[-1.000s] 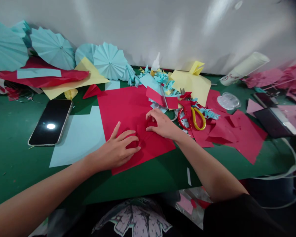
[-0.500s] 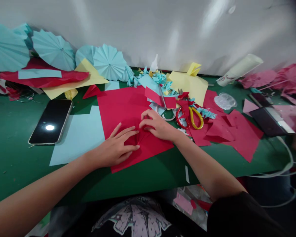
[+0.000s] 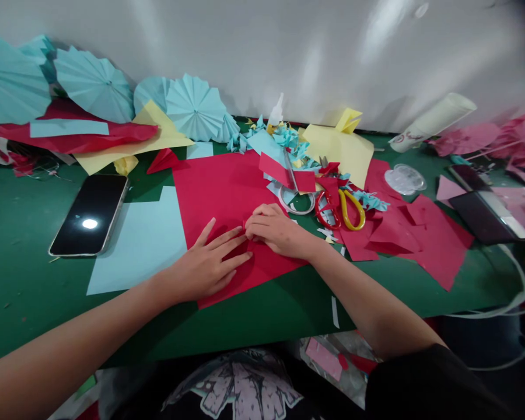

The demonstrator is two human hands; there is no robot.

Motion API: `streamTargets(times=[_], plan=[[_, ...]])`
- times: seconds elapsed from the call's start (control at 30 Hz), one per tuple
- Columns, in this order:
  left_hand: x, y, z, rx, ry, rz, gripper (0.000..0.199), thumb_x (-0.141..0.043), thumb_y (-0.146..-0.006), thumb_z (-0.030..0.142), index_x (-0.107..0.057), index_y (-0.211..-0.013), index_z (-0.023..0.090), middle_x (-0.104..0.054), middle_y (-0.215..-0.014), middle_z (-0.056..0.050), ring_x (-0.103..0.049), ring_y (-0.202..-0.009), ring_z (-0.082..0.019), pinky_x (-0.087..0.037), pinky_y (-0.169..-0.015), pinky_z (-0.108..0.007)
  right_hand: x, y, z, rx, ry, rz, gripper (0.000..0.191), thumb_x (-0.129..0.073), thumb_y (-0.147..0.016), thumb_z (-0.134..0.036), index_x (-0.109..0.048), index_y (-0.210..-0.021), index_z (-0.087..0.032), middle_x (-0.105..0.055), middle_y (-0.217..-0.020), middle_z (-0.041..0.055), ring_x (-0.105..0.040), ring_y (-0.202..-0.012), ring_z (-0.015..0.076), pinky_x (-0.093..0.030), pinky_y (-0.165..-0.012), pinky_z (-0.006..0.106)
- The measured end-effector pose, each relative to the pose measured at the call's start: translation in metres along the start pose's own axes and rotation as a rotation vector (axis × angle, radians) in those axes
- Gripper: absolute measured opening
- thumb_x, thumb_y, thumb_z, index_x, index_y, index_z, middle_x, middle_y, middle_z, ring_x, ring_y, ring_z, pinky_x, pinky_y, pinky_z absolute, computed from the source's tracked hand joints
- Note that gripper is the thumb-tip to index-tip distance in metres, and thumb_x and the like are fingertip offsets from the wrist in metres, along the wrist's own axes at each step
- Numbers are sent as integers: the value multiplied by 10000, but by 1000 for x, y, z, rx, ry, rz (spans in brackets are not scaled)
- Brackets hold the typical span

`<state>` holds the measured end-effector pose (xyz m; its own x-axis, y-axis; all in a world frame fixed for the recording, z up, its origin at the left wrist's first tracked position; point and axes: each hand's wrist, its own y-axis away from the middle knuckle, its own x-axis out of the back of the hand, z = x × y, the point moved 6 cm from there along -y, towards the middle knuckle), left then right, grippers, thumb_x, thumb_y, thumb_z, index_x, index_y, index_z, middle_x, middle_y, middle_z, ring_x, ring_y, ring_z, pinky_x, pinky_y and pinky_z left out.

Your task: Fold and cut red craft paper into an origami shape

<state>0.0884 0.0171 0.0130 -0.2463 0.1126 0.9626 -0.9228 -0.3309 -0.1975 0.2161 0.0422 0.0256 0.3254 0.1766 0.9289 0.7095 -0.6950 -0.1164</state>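
Note:
A large sheet of red paper (image 3: 223,186) lies on the green table before me. On its lower part my left hand (image 3: 210,259) rests flat, fingers spread. My right hand (image 3: 277,230) is curled, its fingertips closed on a small piece of red paper (image 3: 245,224) right beside the left fingertips. Most of that piece is hidden by the fingers, so its shape cannot be made out. Under the left edge of the red sheet lies a light blue sheet (image 3: 144,239).
A phone (image 3: 90,216) lies at left. Scissors with red and yellow handles (image 3: 352,210), a tape roll (image 3: 297,201) and red paper pieces (image 3: 441,245) are at right. Pleated blue paper fans (image 3: 195,111), a glue bottle (image 3: 276,111) and yellow paper (image 3: 339,151) stand or lie along the wall.
My right hand has come down slightly, and its fingers have closed together near the left fingertips. The left hand stays flat on the red sheet, almost unmoved. The view has shifted a little.

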Motion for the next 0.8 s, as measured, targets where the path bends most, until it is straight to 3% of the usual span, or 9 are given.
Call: streamTargets(times=[0.17,0.33,0.53,0.8], plan=[[-1,2,2,-1,-23,28,343,-406,-904,226,-547,-1213,182,-494,-1336,-110,-386,-1285,-265,-130,-1093,-567,0,1,2,35,-33,38,240,-370,-888,-81,-573,-865,-207,-651,-901,16,-458,-928,184,-291,-817,358],[1,3,4,-20,-104,97,335,-406,-904,216,-576,-1180,132,-594,-1226,-95,-429,-1253,-242,-33,-1123,-527,-4,5,8,68,-76,139,231,-406,-876,-66,-601,-840,-186,-642,-858,32,-478,-888,171,-310,-801,343],[3,2,4,16,-186,150,325,-406,-905,202,-595,-1152,108,-615,-1193,-100,-447,-1236,-241,-49,-1127,-522,-8,6,12,-35,-143,220,106,-507,-869,-164,-608,-839,-161,-612,-848,57,-509,-814,166,-352,-736,315],[-5,2,-1,115,-123,93,351,-381,-914,243,-566,-1198,151,-581,-1223,-98,-417,-1256,-254,-67,-1117,-541,-10,4,2,-53,-138,251,125,-501,-867,-139,-618,-840,-174,-620,-849,44,-506,-795,163,-333,-729,327]])
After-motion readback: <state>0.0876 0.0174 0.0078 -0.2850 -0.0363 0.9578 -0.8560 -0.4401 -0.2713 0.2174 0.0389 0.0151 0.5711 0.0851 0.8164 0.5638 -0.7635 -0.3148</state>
